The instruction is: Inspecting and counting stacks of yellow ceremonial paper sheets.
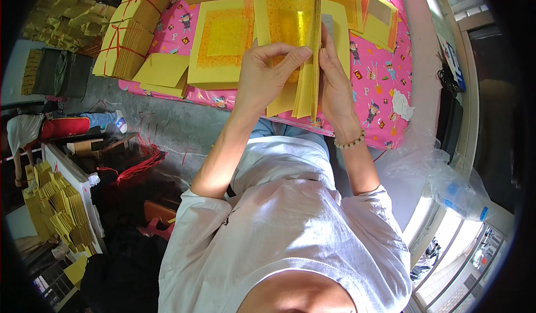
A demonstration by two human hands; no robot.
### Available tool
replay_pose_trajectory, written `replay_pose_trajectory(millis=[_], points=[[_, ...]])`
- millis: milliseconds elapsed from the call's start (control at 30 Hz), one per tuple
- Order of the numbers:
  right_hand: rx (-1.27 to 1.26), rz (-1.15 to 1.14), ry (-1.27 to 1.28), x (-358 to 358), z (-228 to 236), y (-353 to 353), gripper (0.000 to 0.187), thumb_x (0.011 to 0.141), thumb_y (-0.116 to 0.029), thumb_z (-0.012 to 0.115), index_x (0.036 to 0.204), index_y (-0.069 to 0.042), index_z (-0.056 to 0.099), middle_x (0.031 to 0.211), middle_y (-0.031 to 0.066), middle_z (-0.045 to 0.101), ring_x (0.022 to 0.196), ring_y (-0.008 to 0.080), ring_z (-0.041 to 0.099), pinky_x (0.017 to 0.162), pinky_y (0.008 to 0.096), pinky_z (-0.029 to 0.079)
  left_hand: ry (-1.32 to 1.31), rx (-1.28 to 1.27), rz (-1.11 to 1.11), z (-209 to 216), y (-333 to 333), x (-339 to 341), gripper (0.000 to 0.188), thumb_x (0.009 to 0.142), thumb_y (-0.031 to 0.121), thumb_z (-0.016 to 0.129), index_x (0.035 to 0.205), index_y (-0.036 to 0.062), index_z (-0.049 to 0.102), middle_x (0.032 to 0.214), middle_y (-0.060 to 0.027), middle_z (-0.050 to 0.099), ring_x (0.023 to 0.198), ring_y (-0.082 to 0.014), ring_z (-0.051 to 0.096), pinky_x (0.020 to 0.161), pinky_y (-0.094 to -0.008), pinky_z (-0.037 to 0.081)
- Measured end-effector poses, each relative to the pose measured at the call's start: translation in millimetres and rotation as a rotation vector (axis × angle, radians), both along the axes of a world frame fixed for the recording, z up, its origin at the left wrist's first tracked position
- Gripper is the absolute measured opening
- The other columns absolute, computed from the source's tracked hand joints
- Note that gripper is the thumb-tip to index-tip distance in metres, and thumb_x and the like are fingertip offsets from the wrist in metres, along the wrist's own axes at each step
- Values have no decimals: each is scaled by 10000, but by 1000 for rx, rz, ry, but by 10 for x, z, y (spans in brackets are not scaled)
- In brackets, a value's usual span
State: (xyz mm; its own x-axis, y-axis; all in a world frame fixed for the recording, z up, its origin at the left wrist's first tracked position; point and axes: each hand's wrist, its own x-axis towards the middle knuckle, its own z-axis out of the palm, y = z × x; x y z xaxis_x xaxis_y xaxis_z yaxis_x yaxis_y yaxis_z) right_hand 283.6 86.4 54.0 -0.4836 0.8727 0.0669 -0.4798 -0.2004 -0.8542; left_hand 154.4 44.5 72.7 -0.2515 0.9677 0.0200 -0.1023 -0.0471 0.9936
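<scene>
Between my two hands stands an upright sheaf of yellow paper sheets [285, 11], with a shiny gold square and orange print on its front sheet. My left hand [268, 70] pinches the sheaf's edge between thumb and fingers. Against the back of the sheaf rests my right hand [333, 78], its fingers held up along the sheets and partly hidden. A beaded bracelet [350, 141] circles my right wrist. Just left of the sheaf lies a thick stack of the same gold-printed paper [223, 39] on the table. More printed sheets [379, 22] lie to the right.
The table wears a pink patterned cover [371, 103]. Bundles tied with red string [125, 45] line its left side, beside loose yellow sheets [162, 70]. A crumpled tissue [402, 105] lies near the right edge. Another person [25, 131] works at the left, near piled folded paper [58, 207].
</scene>
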Motion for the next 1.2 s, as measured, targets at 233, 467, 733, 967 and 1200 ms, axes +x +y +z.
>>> replay_pose_trajectory(millis=[233,467,733,967,1200], points=[[-4,-3,-3,1,-1,3,543,1013,-220,351,1493,-76,142,1513,82,239,1375,201,285,1126,334,264,-22,3,-8,1,6,8,188,846,212,720,840,24,720,767,8,658,720,-49,559,675,-198,445],[8,0,2,11,-23,8,527,1020,-224,335,1491,-74,151,1509,77,251,1372,200,287,1123,331,268,-27,-8,-20,-10,4,5,177,848,207,719,839,30,715,773,10,658,721,-45,558,670,-199,446],[16,-14,-22,10,23,-6,515,1021,-215,328,1489,-73,166,1516,71,240,1379,199,275,1129,327,248,5,-31,-20,17,3,11,184,835,218,732,839,36,703,788,13,655,737,-51,556,687,-207,441],[-4,18,28,-14,40,6,518,1019,-222,329,1490,-81,167,1512,70,245,1380,197,270,1131,329,241,36,-30,-30,46,20,-12,189,836,215,729,885,34,703,832,5,657,795,-63,556,740,-216,440],[-163,-5,30,80,253,8,497,1025,-318,332,1456,-77,274,1461,68,350,1329,173,352,1095,304,298,227,264,111,-71,74,-130,474,871,37,589,1327,30,462,1310,-119,507,1204,-176,472,984,-307,384]])
